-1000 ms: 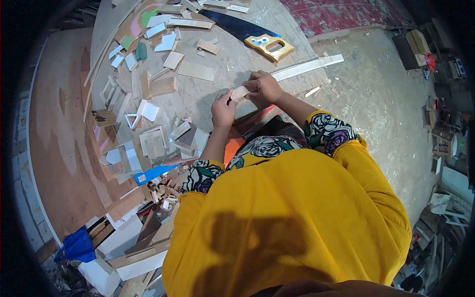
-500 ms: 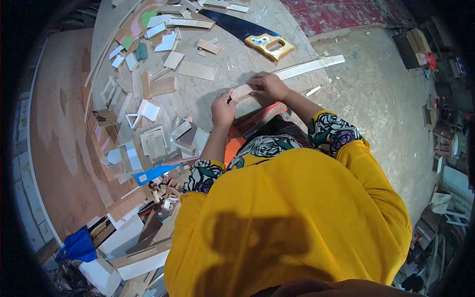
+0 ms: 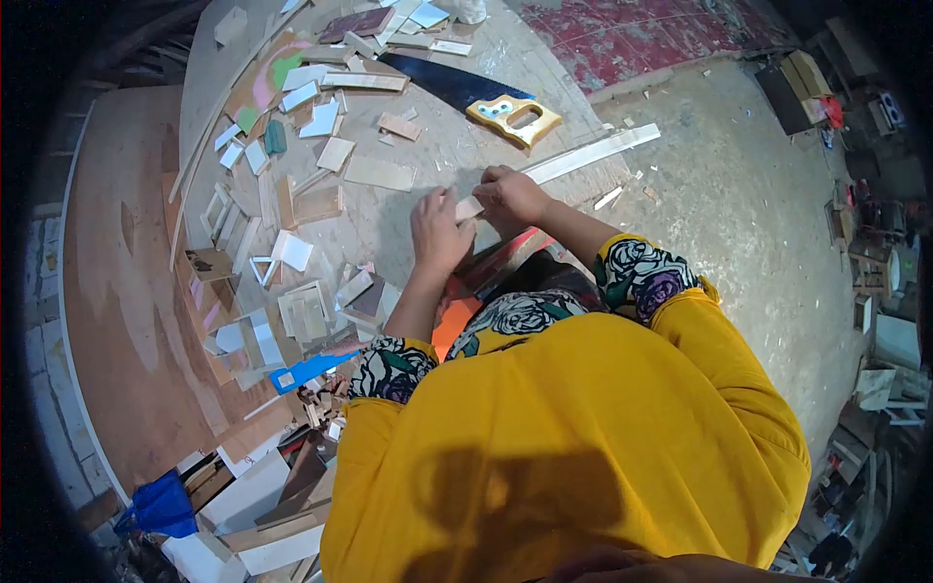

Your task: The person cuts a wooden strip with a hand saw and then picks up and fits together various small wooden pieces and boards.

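Note:
A small pale wooden piece [image 3: 468,208] shows between my two hands, close to the near edge of the work table. My left hand [image 3: 439,231] is closed round its left end. My right hand [image 3: 512,197] has its fingers bent over its right end. A long pale wooden strip [image 3: 595,154] runs to the right from just behind my right hand. Beyond my hands lies a handsaw [image 3: 513,117] with a yellow handle and a dark blade. A flat wooden rectangle [image 3: 381,173] rests to the upper left of my left hand.
The table [image 3: 389,214] holds many wood offcuts on its left side. A blue flat tool [image 3: 311,371] lies at its lower left, near a blue bag [image 3: 163,505]. A brown board [image 3: 126,282] stands far left; concrete floor [image 3: 739,214] stretches right.
My left hand has shifted further over the wooden piece, so less of it shows. The view has moved slightly, and the saw and strip appear a little further left.

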Motion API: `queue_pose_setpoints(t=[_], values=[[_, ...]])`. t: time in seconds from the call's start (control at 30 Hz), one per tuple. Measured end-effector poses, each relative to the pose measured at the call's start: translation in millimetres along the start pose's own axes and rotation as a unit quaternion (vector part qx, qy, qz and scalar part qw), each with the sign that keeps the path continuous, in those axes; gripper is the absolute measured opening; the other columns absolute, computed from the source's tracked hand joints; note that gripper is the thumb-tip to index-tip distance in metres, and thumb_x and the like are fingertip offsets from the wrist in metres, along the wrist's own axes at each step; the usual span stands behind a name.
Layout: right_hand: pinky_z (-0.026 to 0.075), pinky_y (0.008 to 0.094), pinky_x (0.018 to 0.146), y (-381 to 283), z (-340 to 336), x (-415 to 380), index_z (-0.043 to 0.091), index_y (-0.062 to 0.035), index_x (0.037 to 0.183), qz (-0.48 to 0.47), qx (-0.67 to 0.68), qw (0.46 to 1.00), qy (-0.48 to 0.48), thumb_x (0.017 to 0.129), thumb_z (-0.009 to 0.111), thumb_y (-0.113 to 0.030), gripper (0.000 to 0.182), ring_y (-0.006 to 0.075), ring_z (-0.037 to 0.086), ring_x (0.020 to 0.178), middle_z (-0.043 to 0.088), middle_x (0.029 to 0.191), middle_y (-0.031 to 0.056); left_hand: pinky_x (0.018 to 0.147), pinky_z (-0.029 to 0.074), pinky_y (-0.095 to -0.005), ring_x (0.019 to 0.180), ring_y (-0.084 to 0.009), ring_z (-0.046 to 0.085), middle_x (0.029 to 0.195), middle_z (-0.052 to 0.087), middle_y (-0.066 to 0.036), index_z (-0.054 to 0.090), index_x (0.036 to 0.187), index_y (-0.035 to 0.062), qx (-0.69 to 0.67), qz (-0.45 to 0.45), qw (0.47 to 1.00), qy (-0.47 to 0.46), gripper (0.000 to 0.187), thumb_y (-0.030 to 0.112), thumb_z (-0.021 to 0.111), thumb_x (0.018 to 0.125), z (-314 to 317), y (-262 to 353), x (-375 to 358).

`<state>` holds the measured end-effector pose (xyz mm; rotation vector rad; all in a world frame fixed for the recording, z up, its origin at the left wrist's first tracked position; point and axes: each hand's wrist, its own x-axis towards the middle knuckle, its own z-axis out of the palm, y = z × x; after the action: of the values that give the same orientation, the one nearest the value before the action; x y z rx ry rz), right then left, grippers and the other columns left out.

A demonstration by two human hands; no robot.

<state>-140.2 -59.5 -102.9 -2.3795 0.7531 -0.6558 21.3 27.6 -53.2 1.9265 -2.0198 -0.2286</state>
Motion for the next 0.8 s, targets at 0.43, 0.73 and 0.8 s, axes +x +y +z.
queue_pose_setpoints(t=[0.43,0.73,0.8], values=[[0.043,0.0373,0.083,17.9,-27.3,-22.7,0.06,-0.0118,0.107,0.028,-0.141,0.988,0.055,0.061,0.069,-0.024,0.048,0.0263,0.051,0.098,0.057,0.1,0.0073,0.074,0.044,-0.0387,0.089,-0.0281,0.053,0.091,0.055,-0.01,0.058,0.093,0.0036,0.065,0.055,0.996,-0.031,0.029,0.015,0.066,0.068,30.1,-3.1,6.5],[0.043,0.0413,0.08,43.3,-41.3,1.4,0.058,-0.005,0.087,0.033,-0.254,0.965,0.052,0.076,0.053,-0.016,0.017,0.0284,0.053,0.095,0.055,0.096,0.0143,0.072,0.046,-0.039,0.086,-0.0289,0.055,0.088,0.056,-0.011,0.058,0.087,0.0039,0.064,0.033,0.997,-0.039,0.024,0.013,0.067,0.067,25.5,5.7,11.7],[0.044,0.0397,0.081,42.8,-35.5,14.6,0.057,-0.0044,0.095,0.064,-0.272,0.96,0.006,0.072,0.055,-0.013,0.024,0.0293,0.053,0.096,0.055,0.099,0.0149,0.072,0.047,-0.039,0.085,-0.0291,0.055,0.087,0.056,-0.012,0.058,0.087,0.004,0.07,0.026,0.996,-0.053,0.023,0.013,0.067,0.067,24.9,6.9,12.7]])
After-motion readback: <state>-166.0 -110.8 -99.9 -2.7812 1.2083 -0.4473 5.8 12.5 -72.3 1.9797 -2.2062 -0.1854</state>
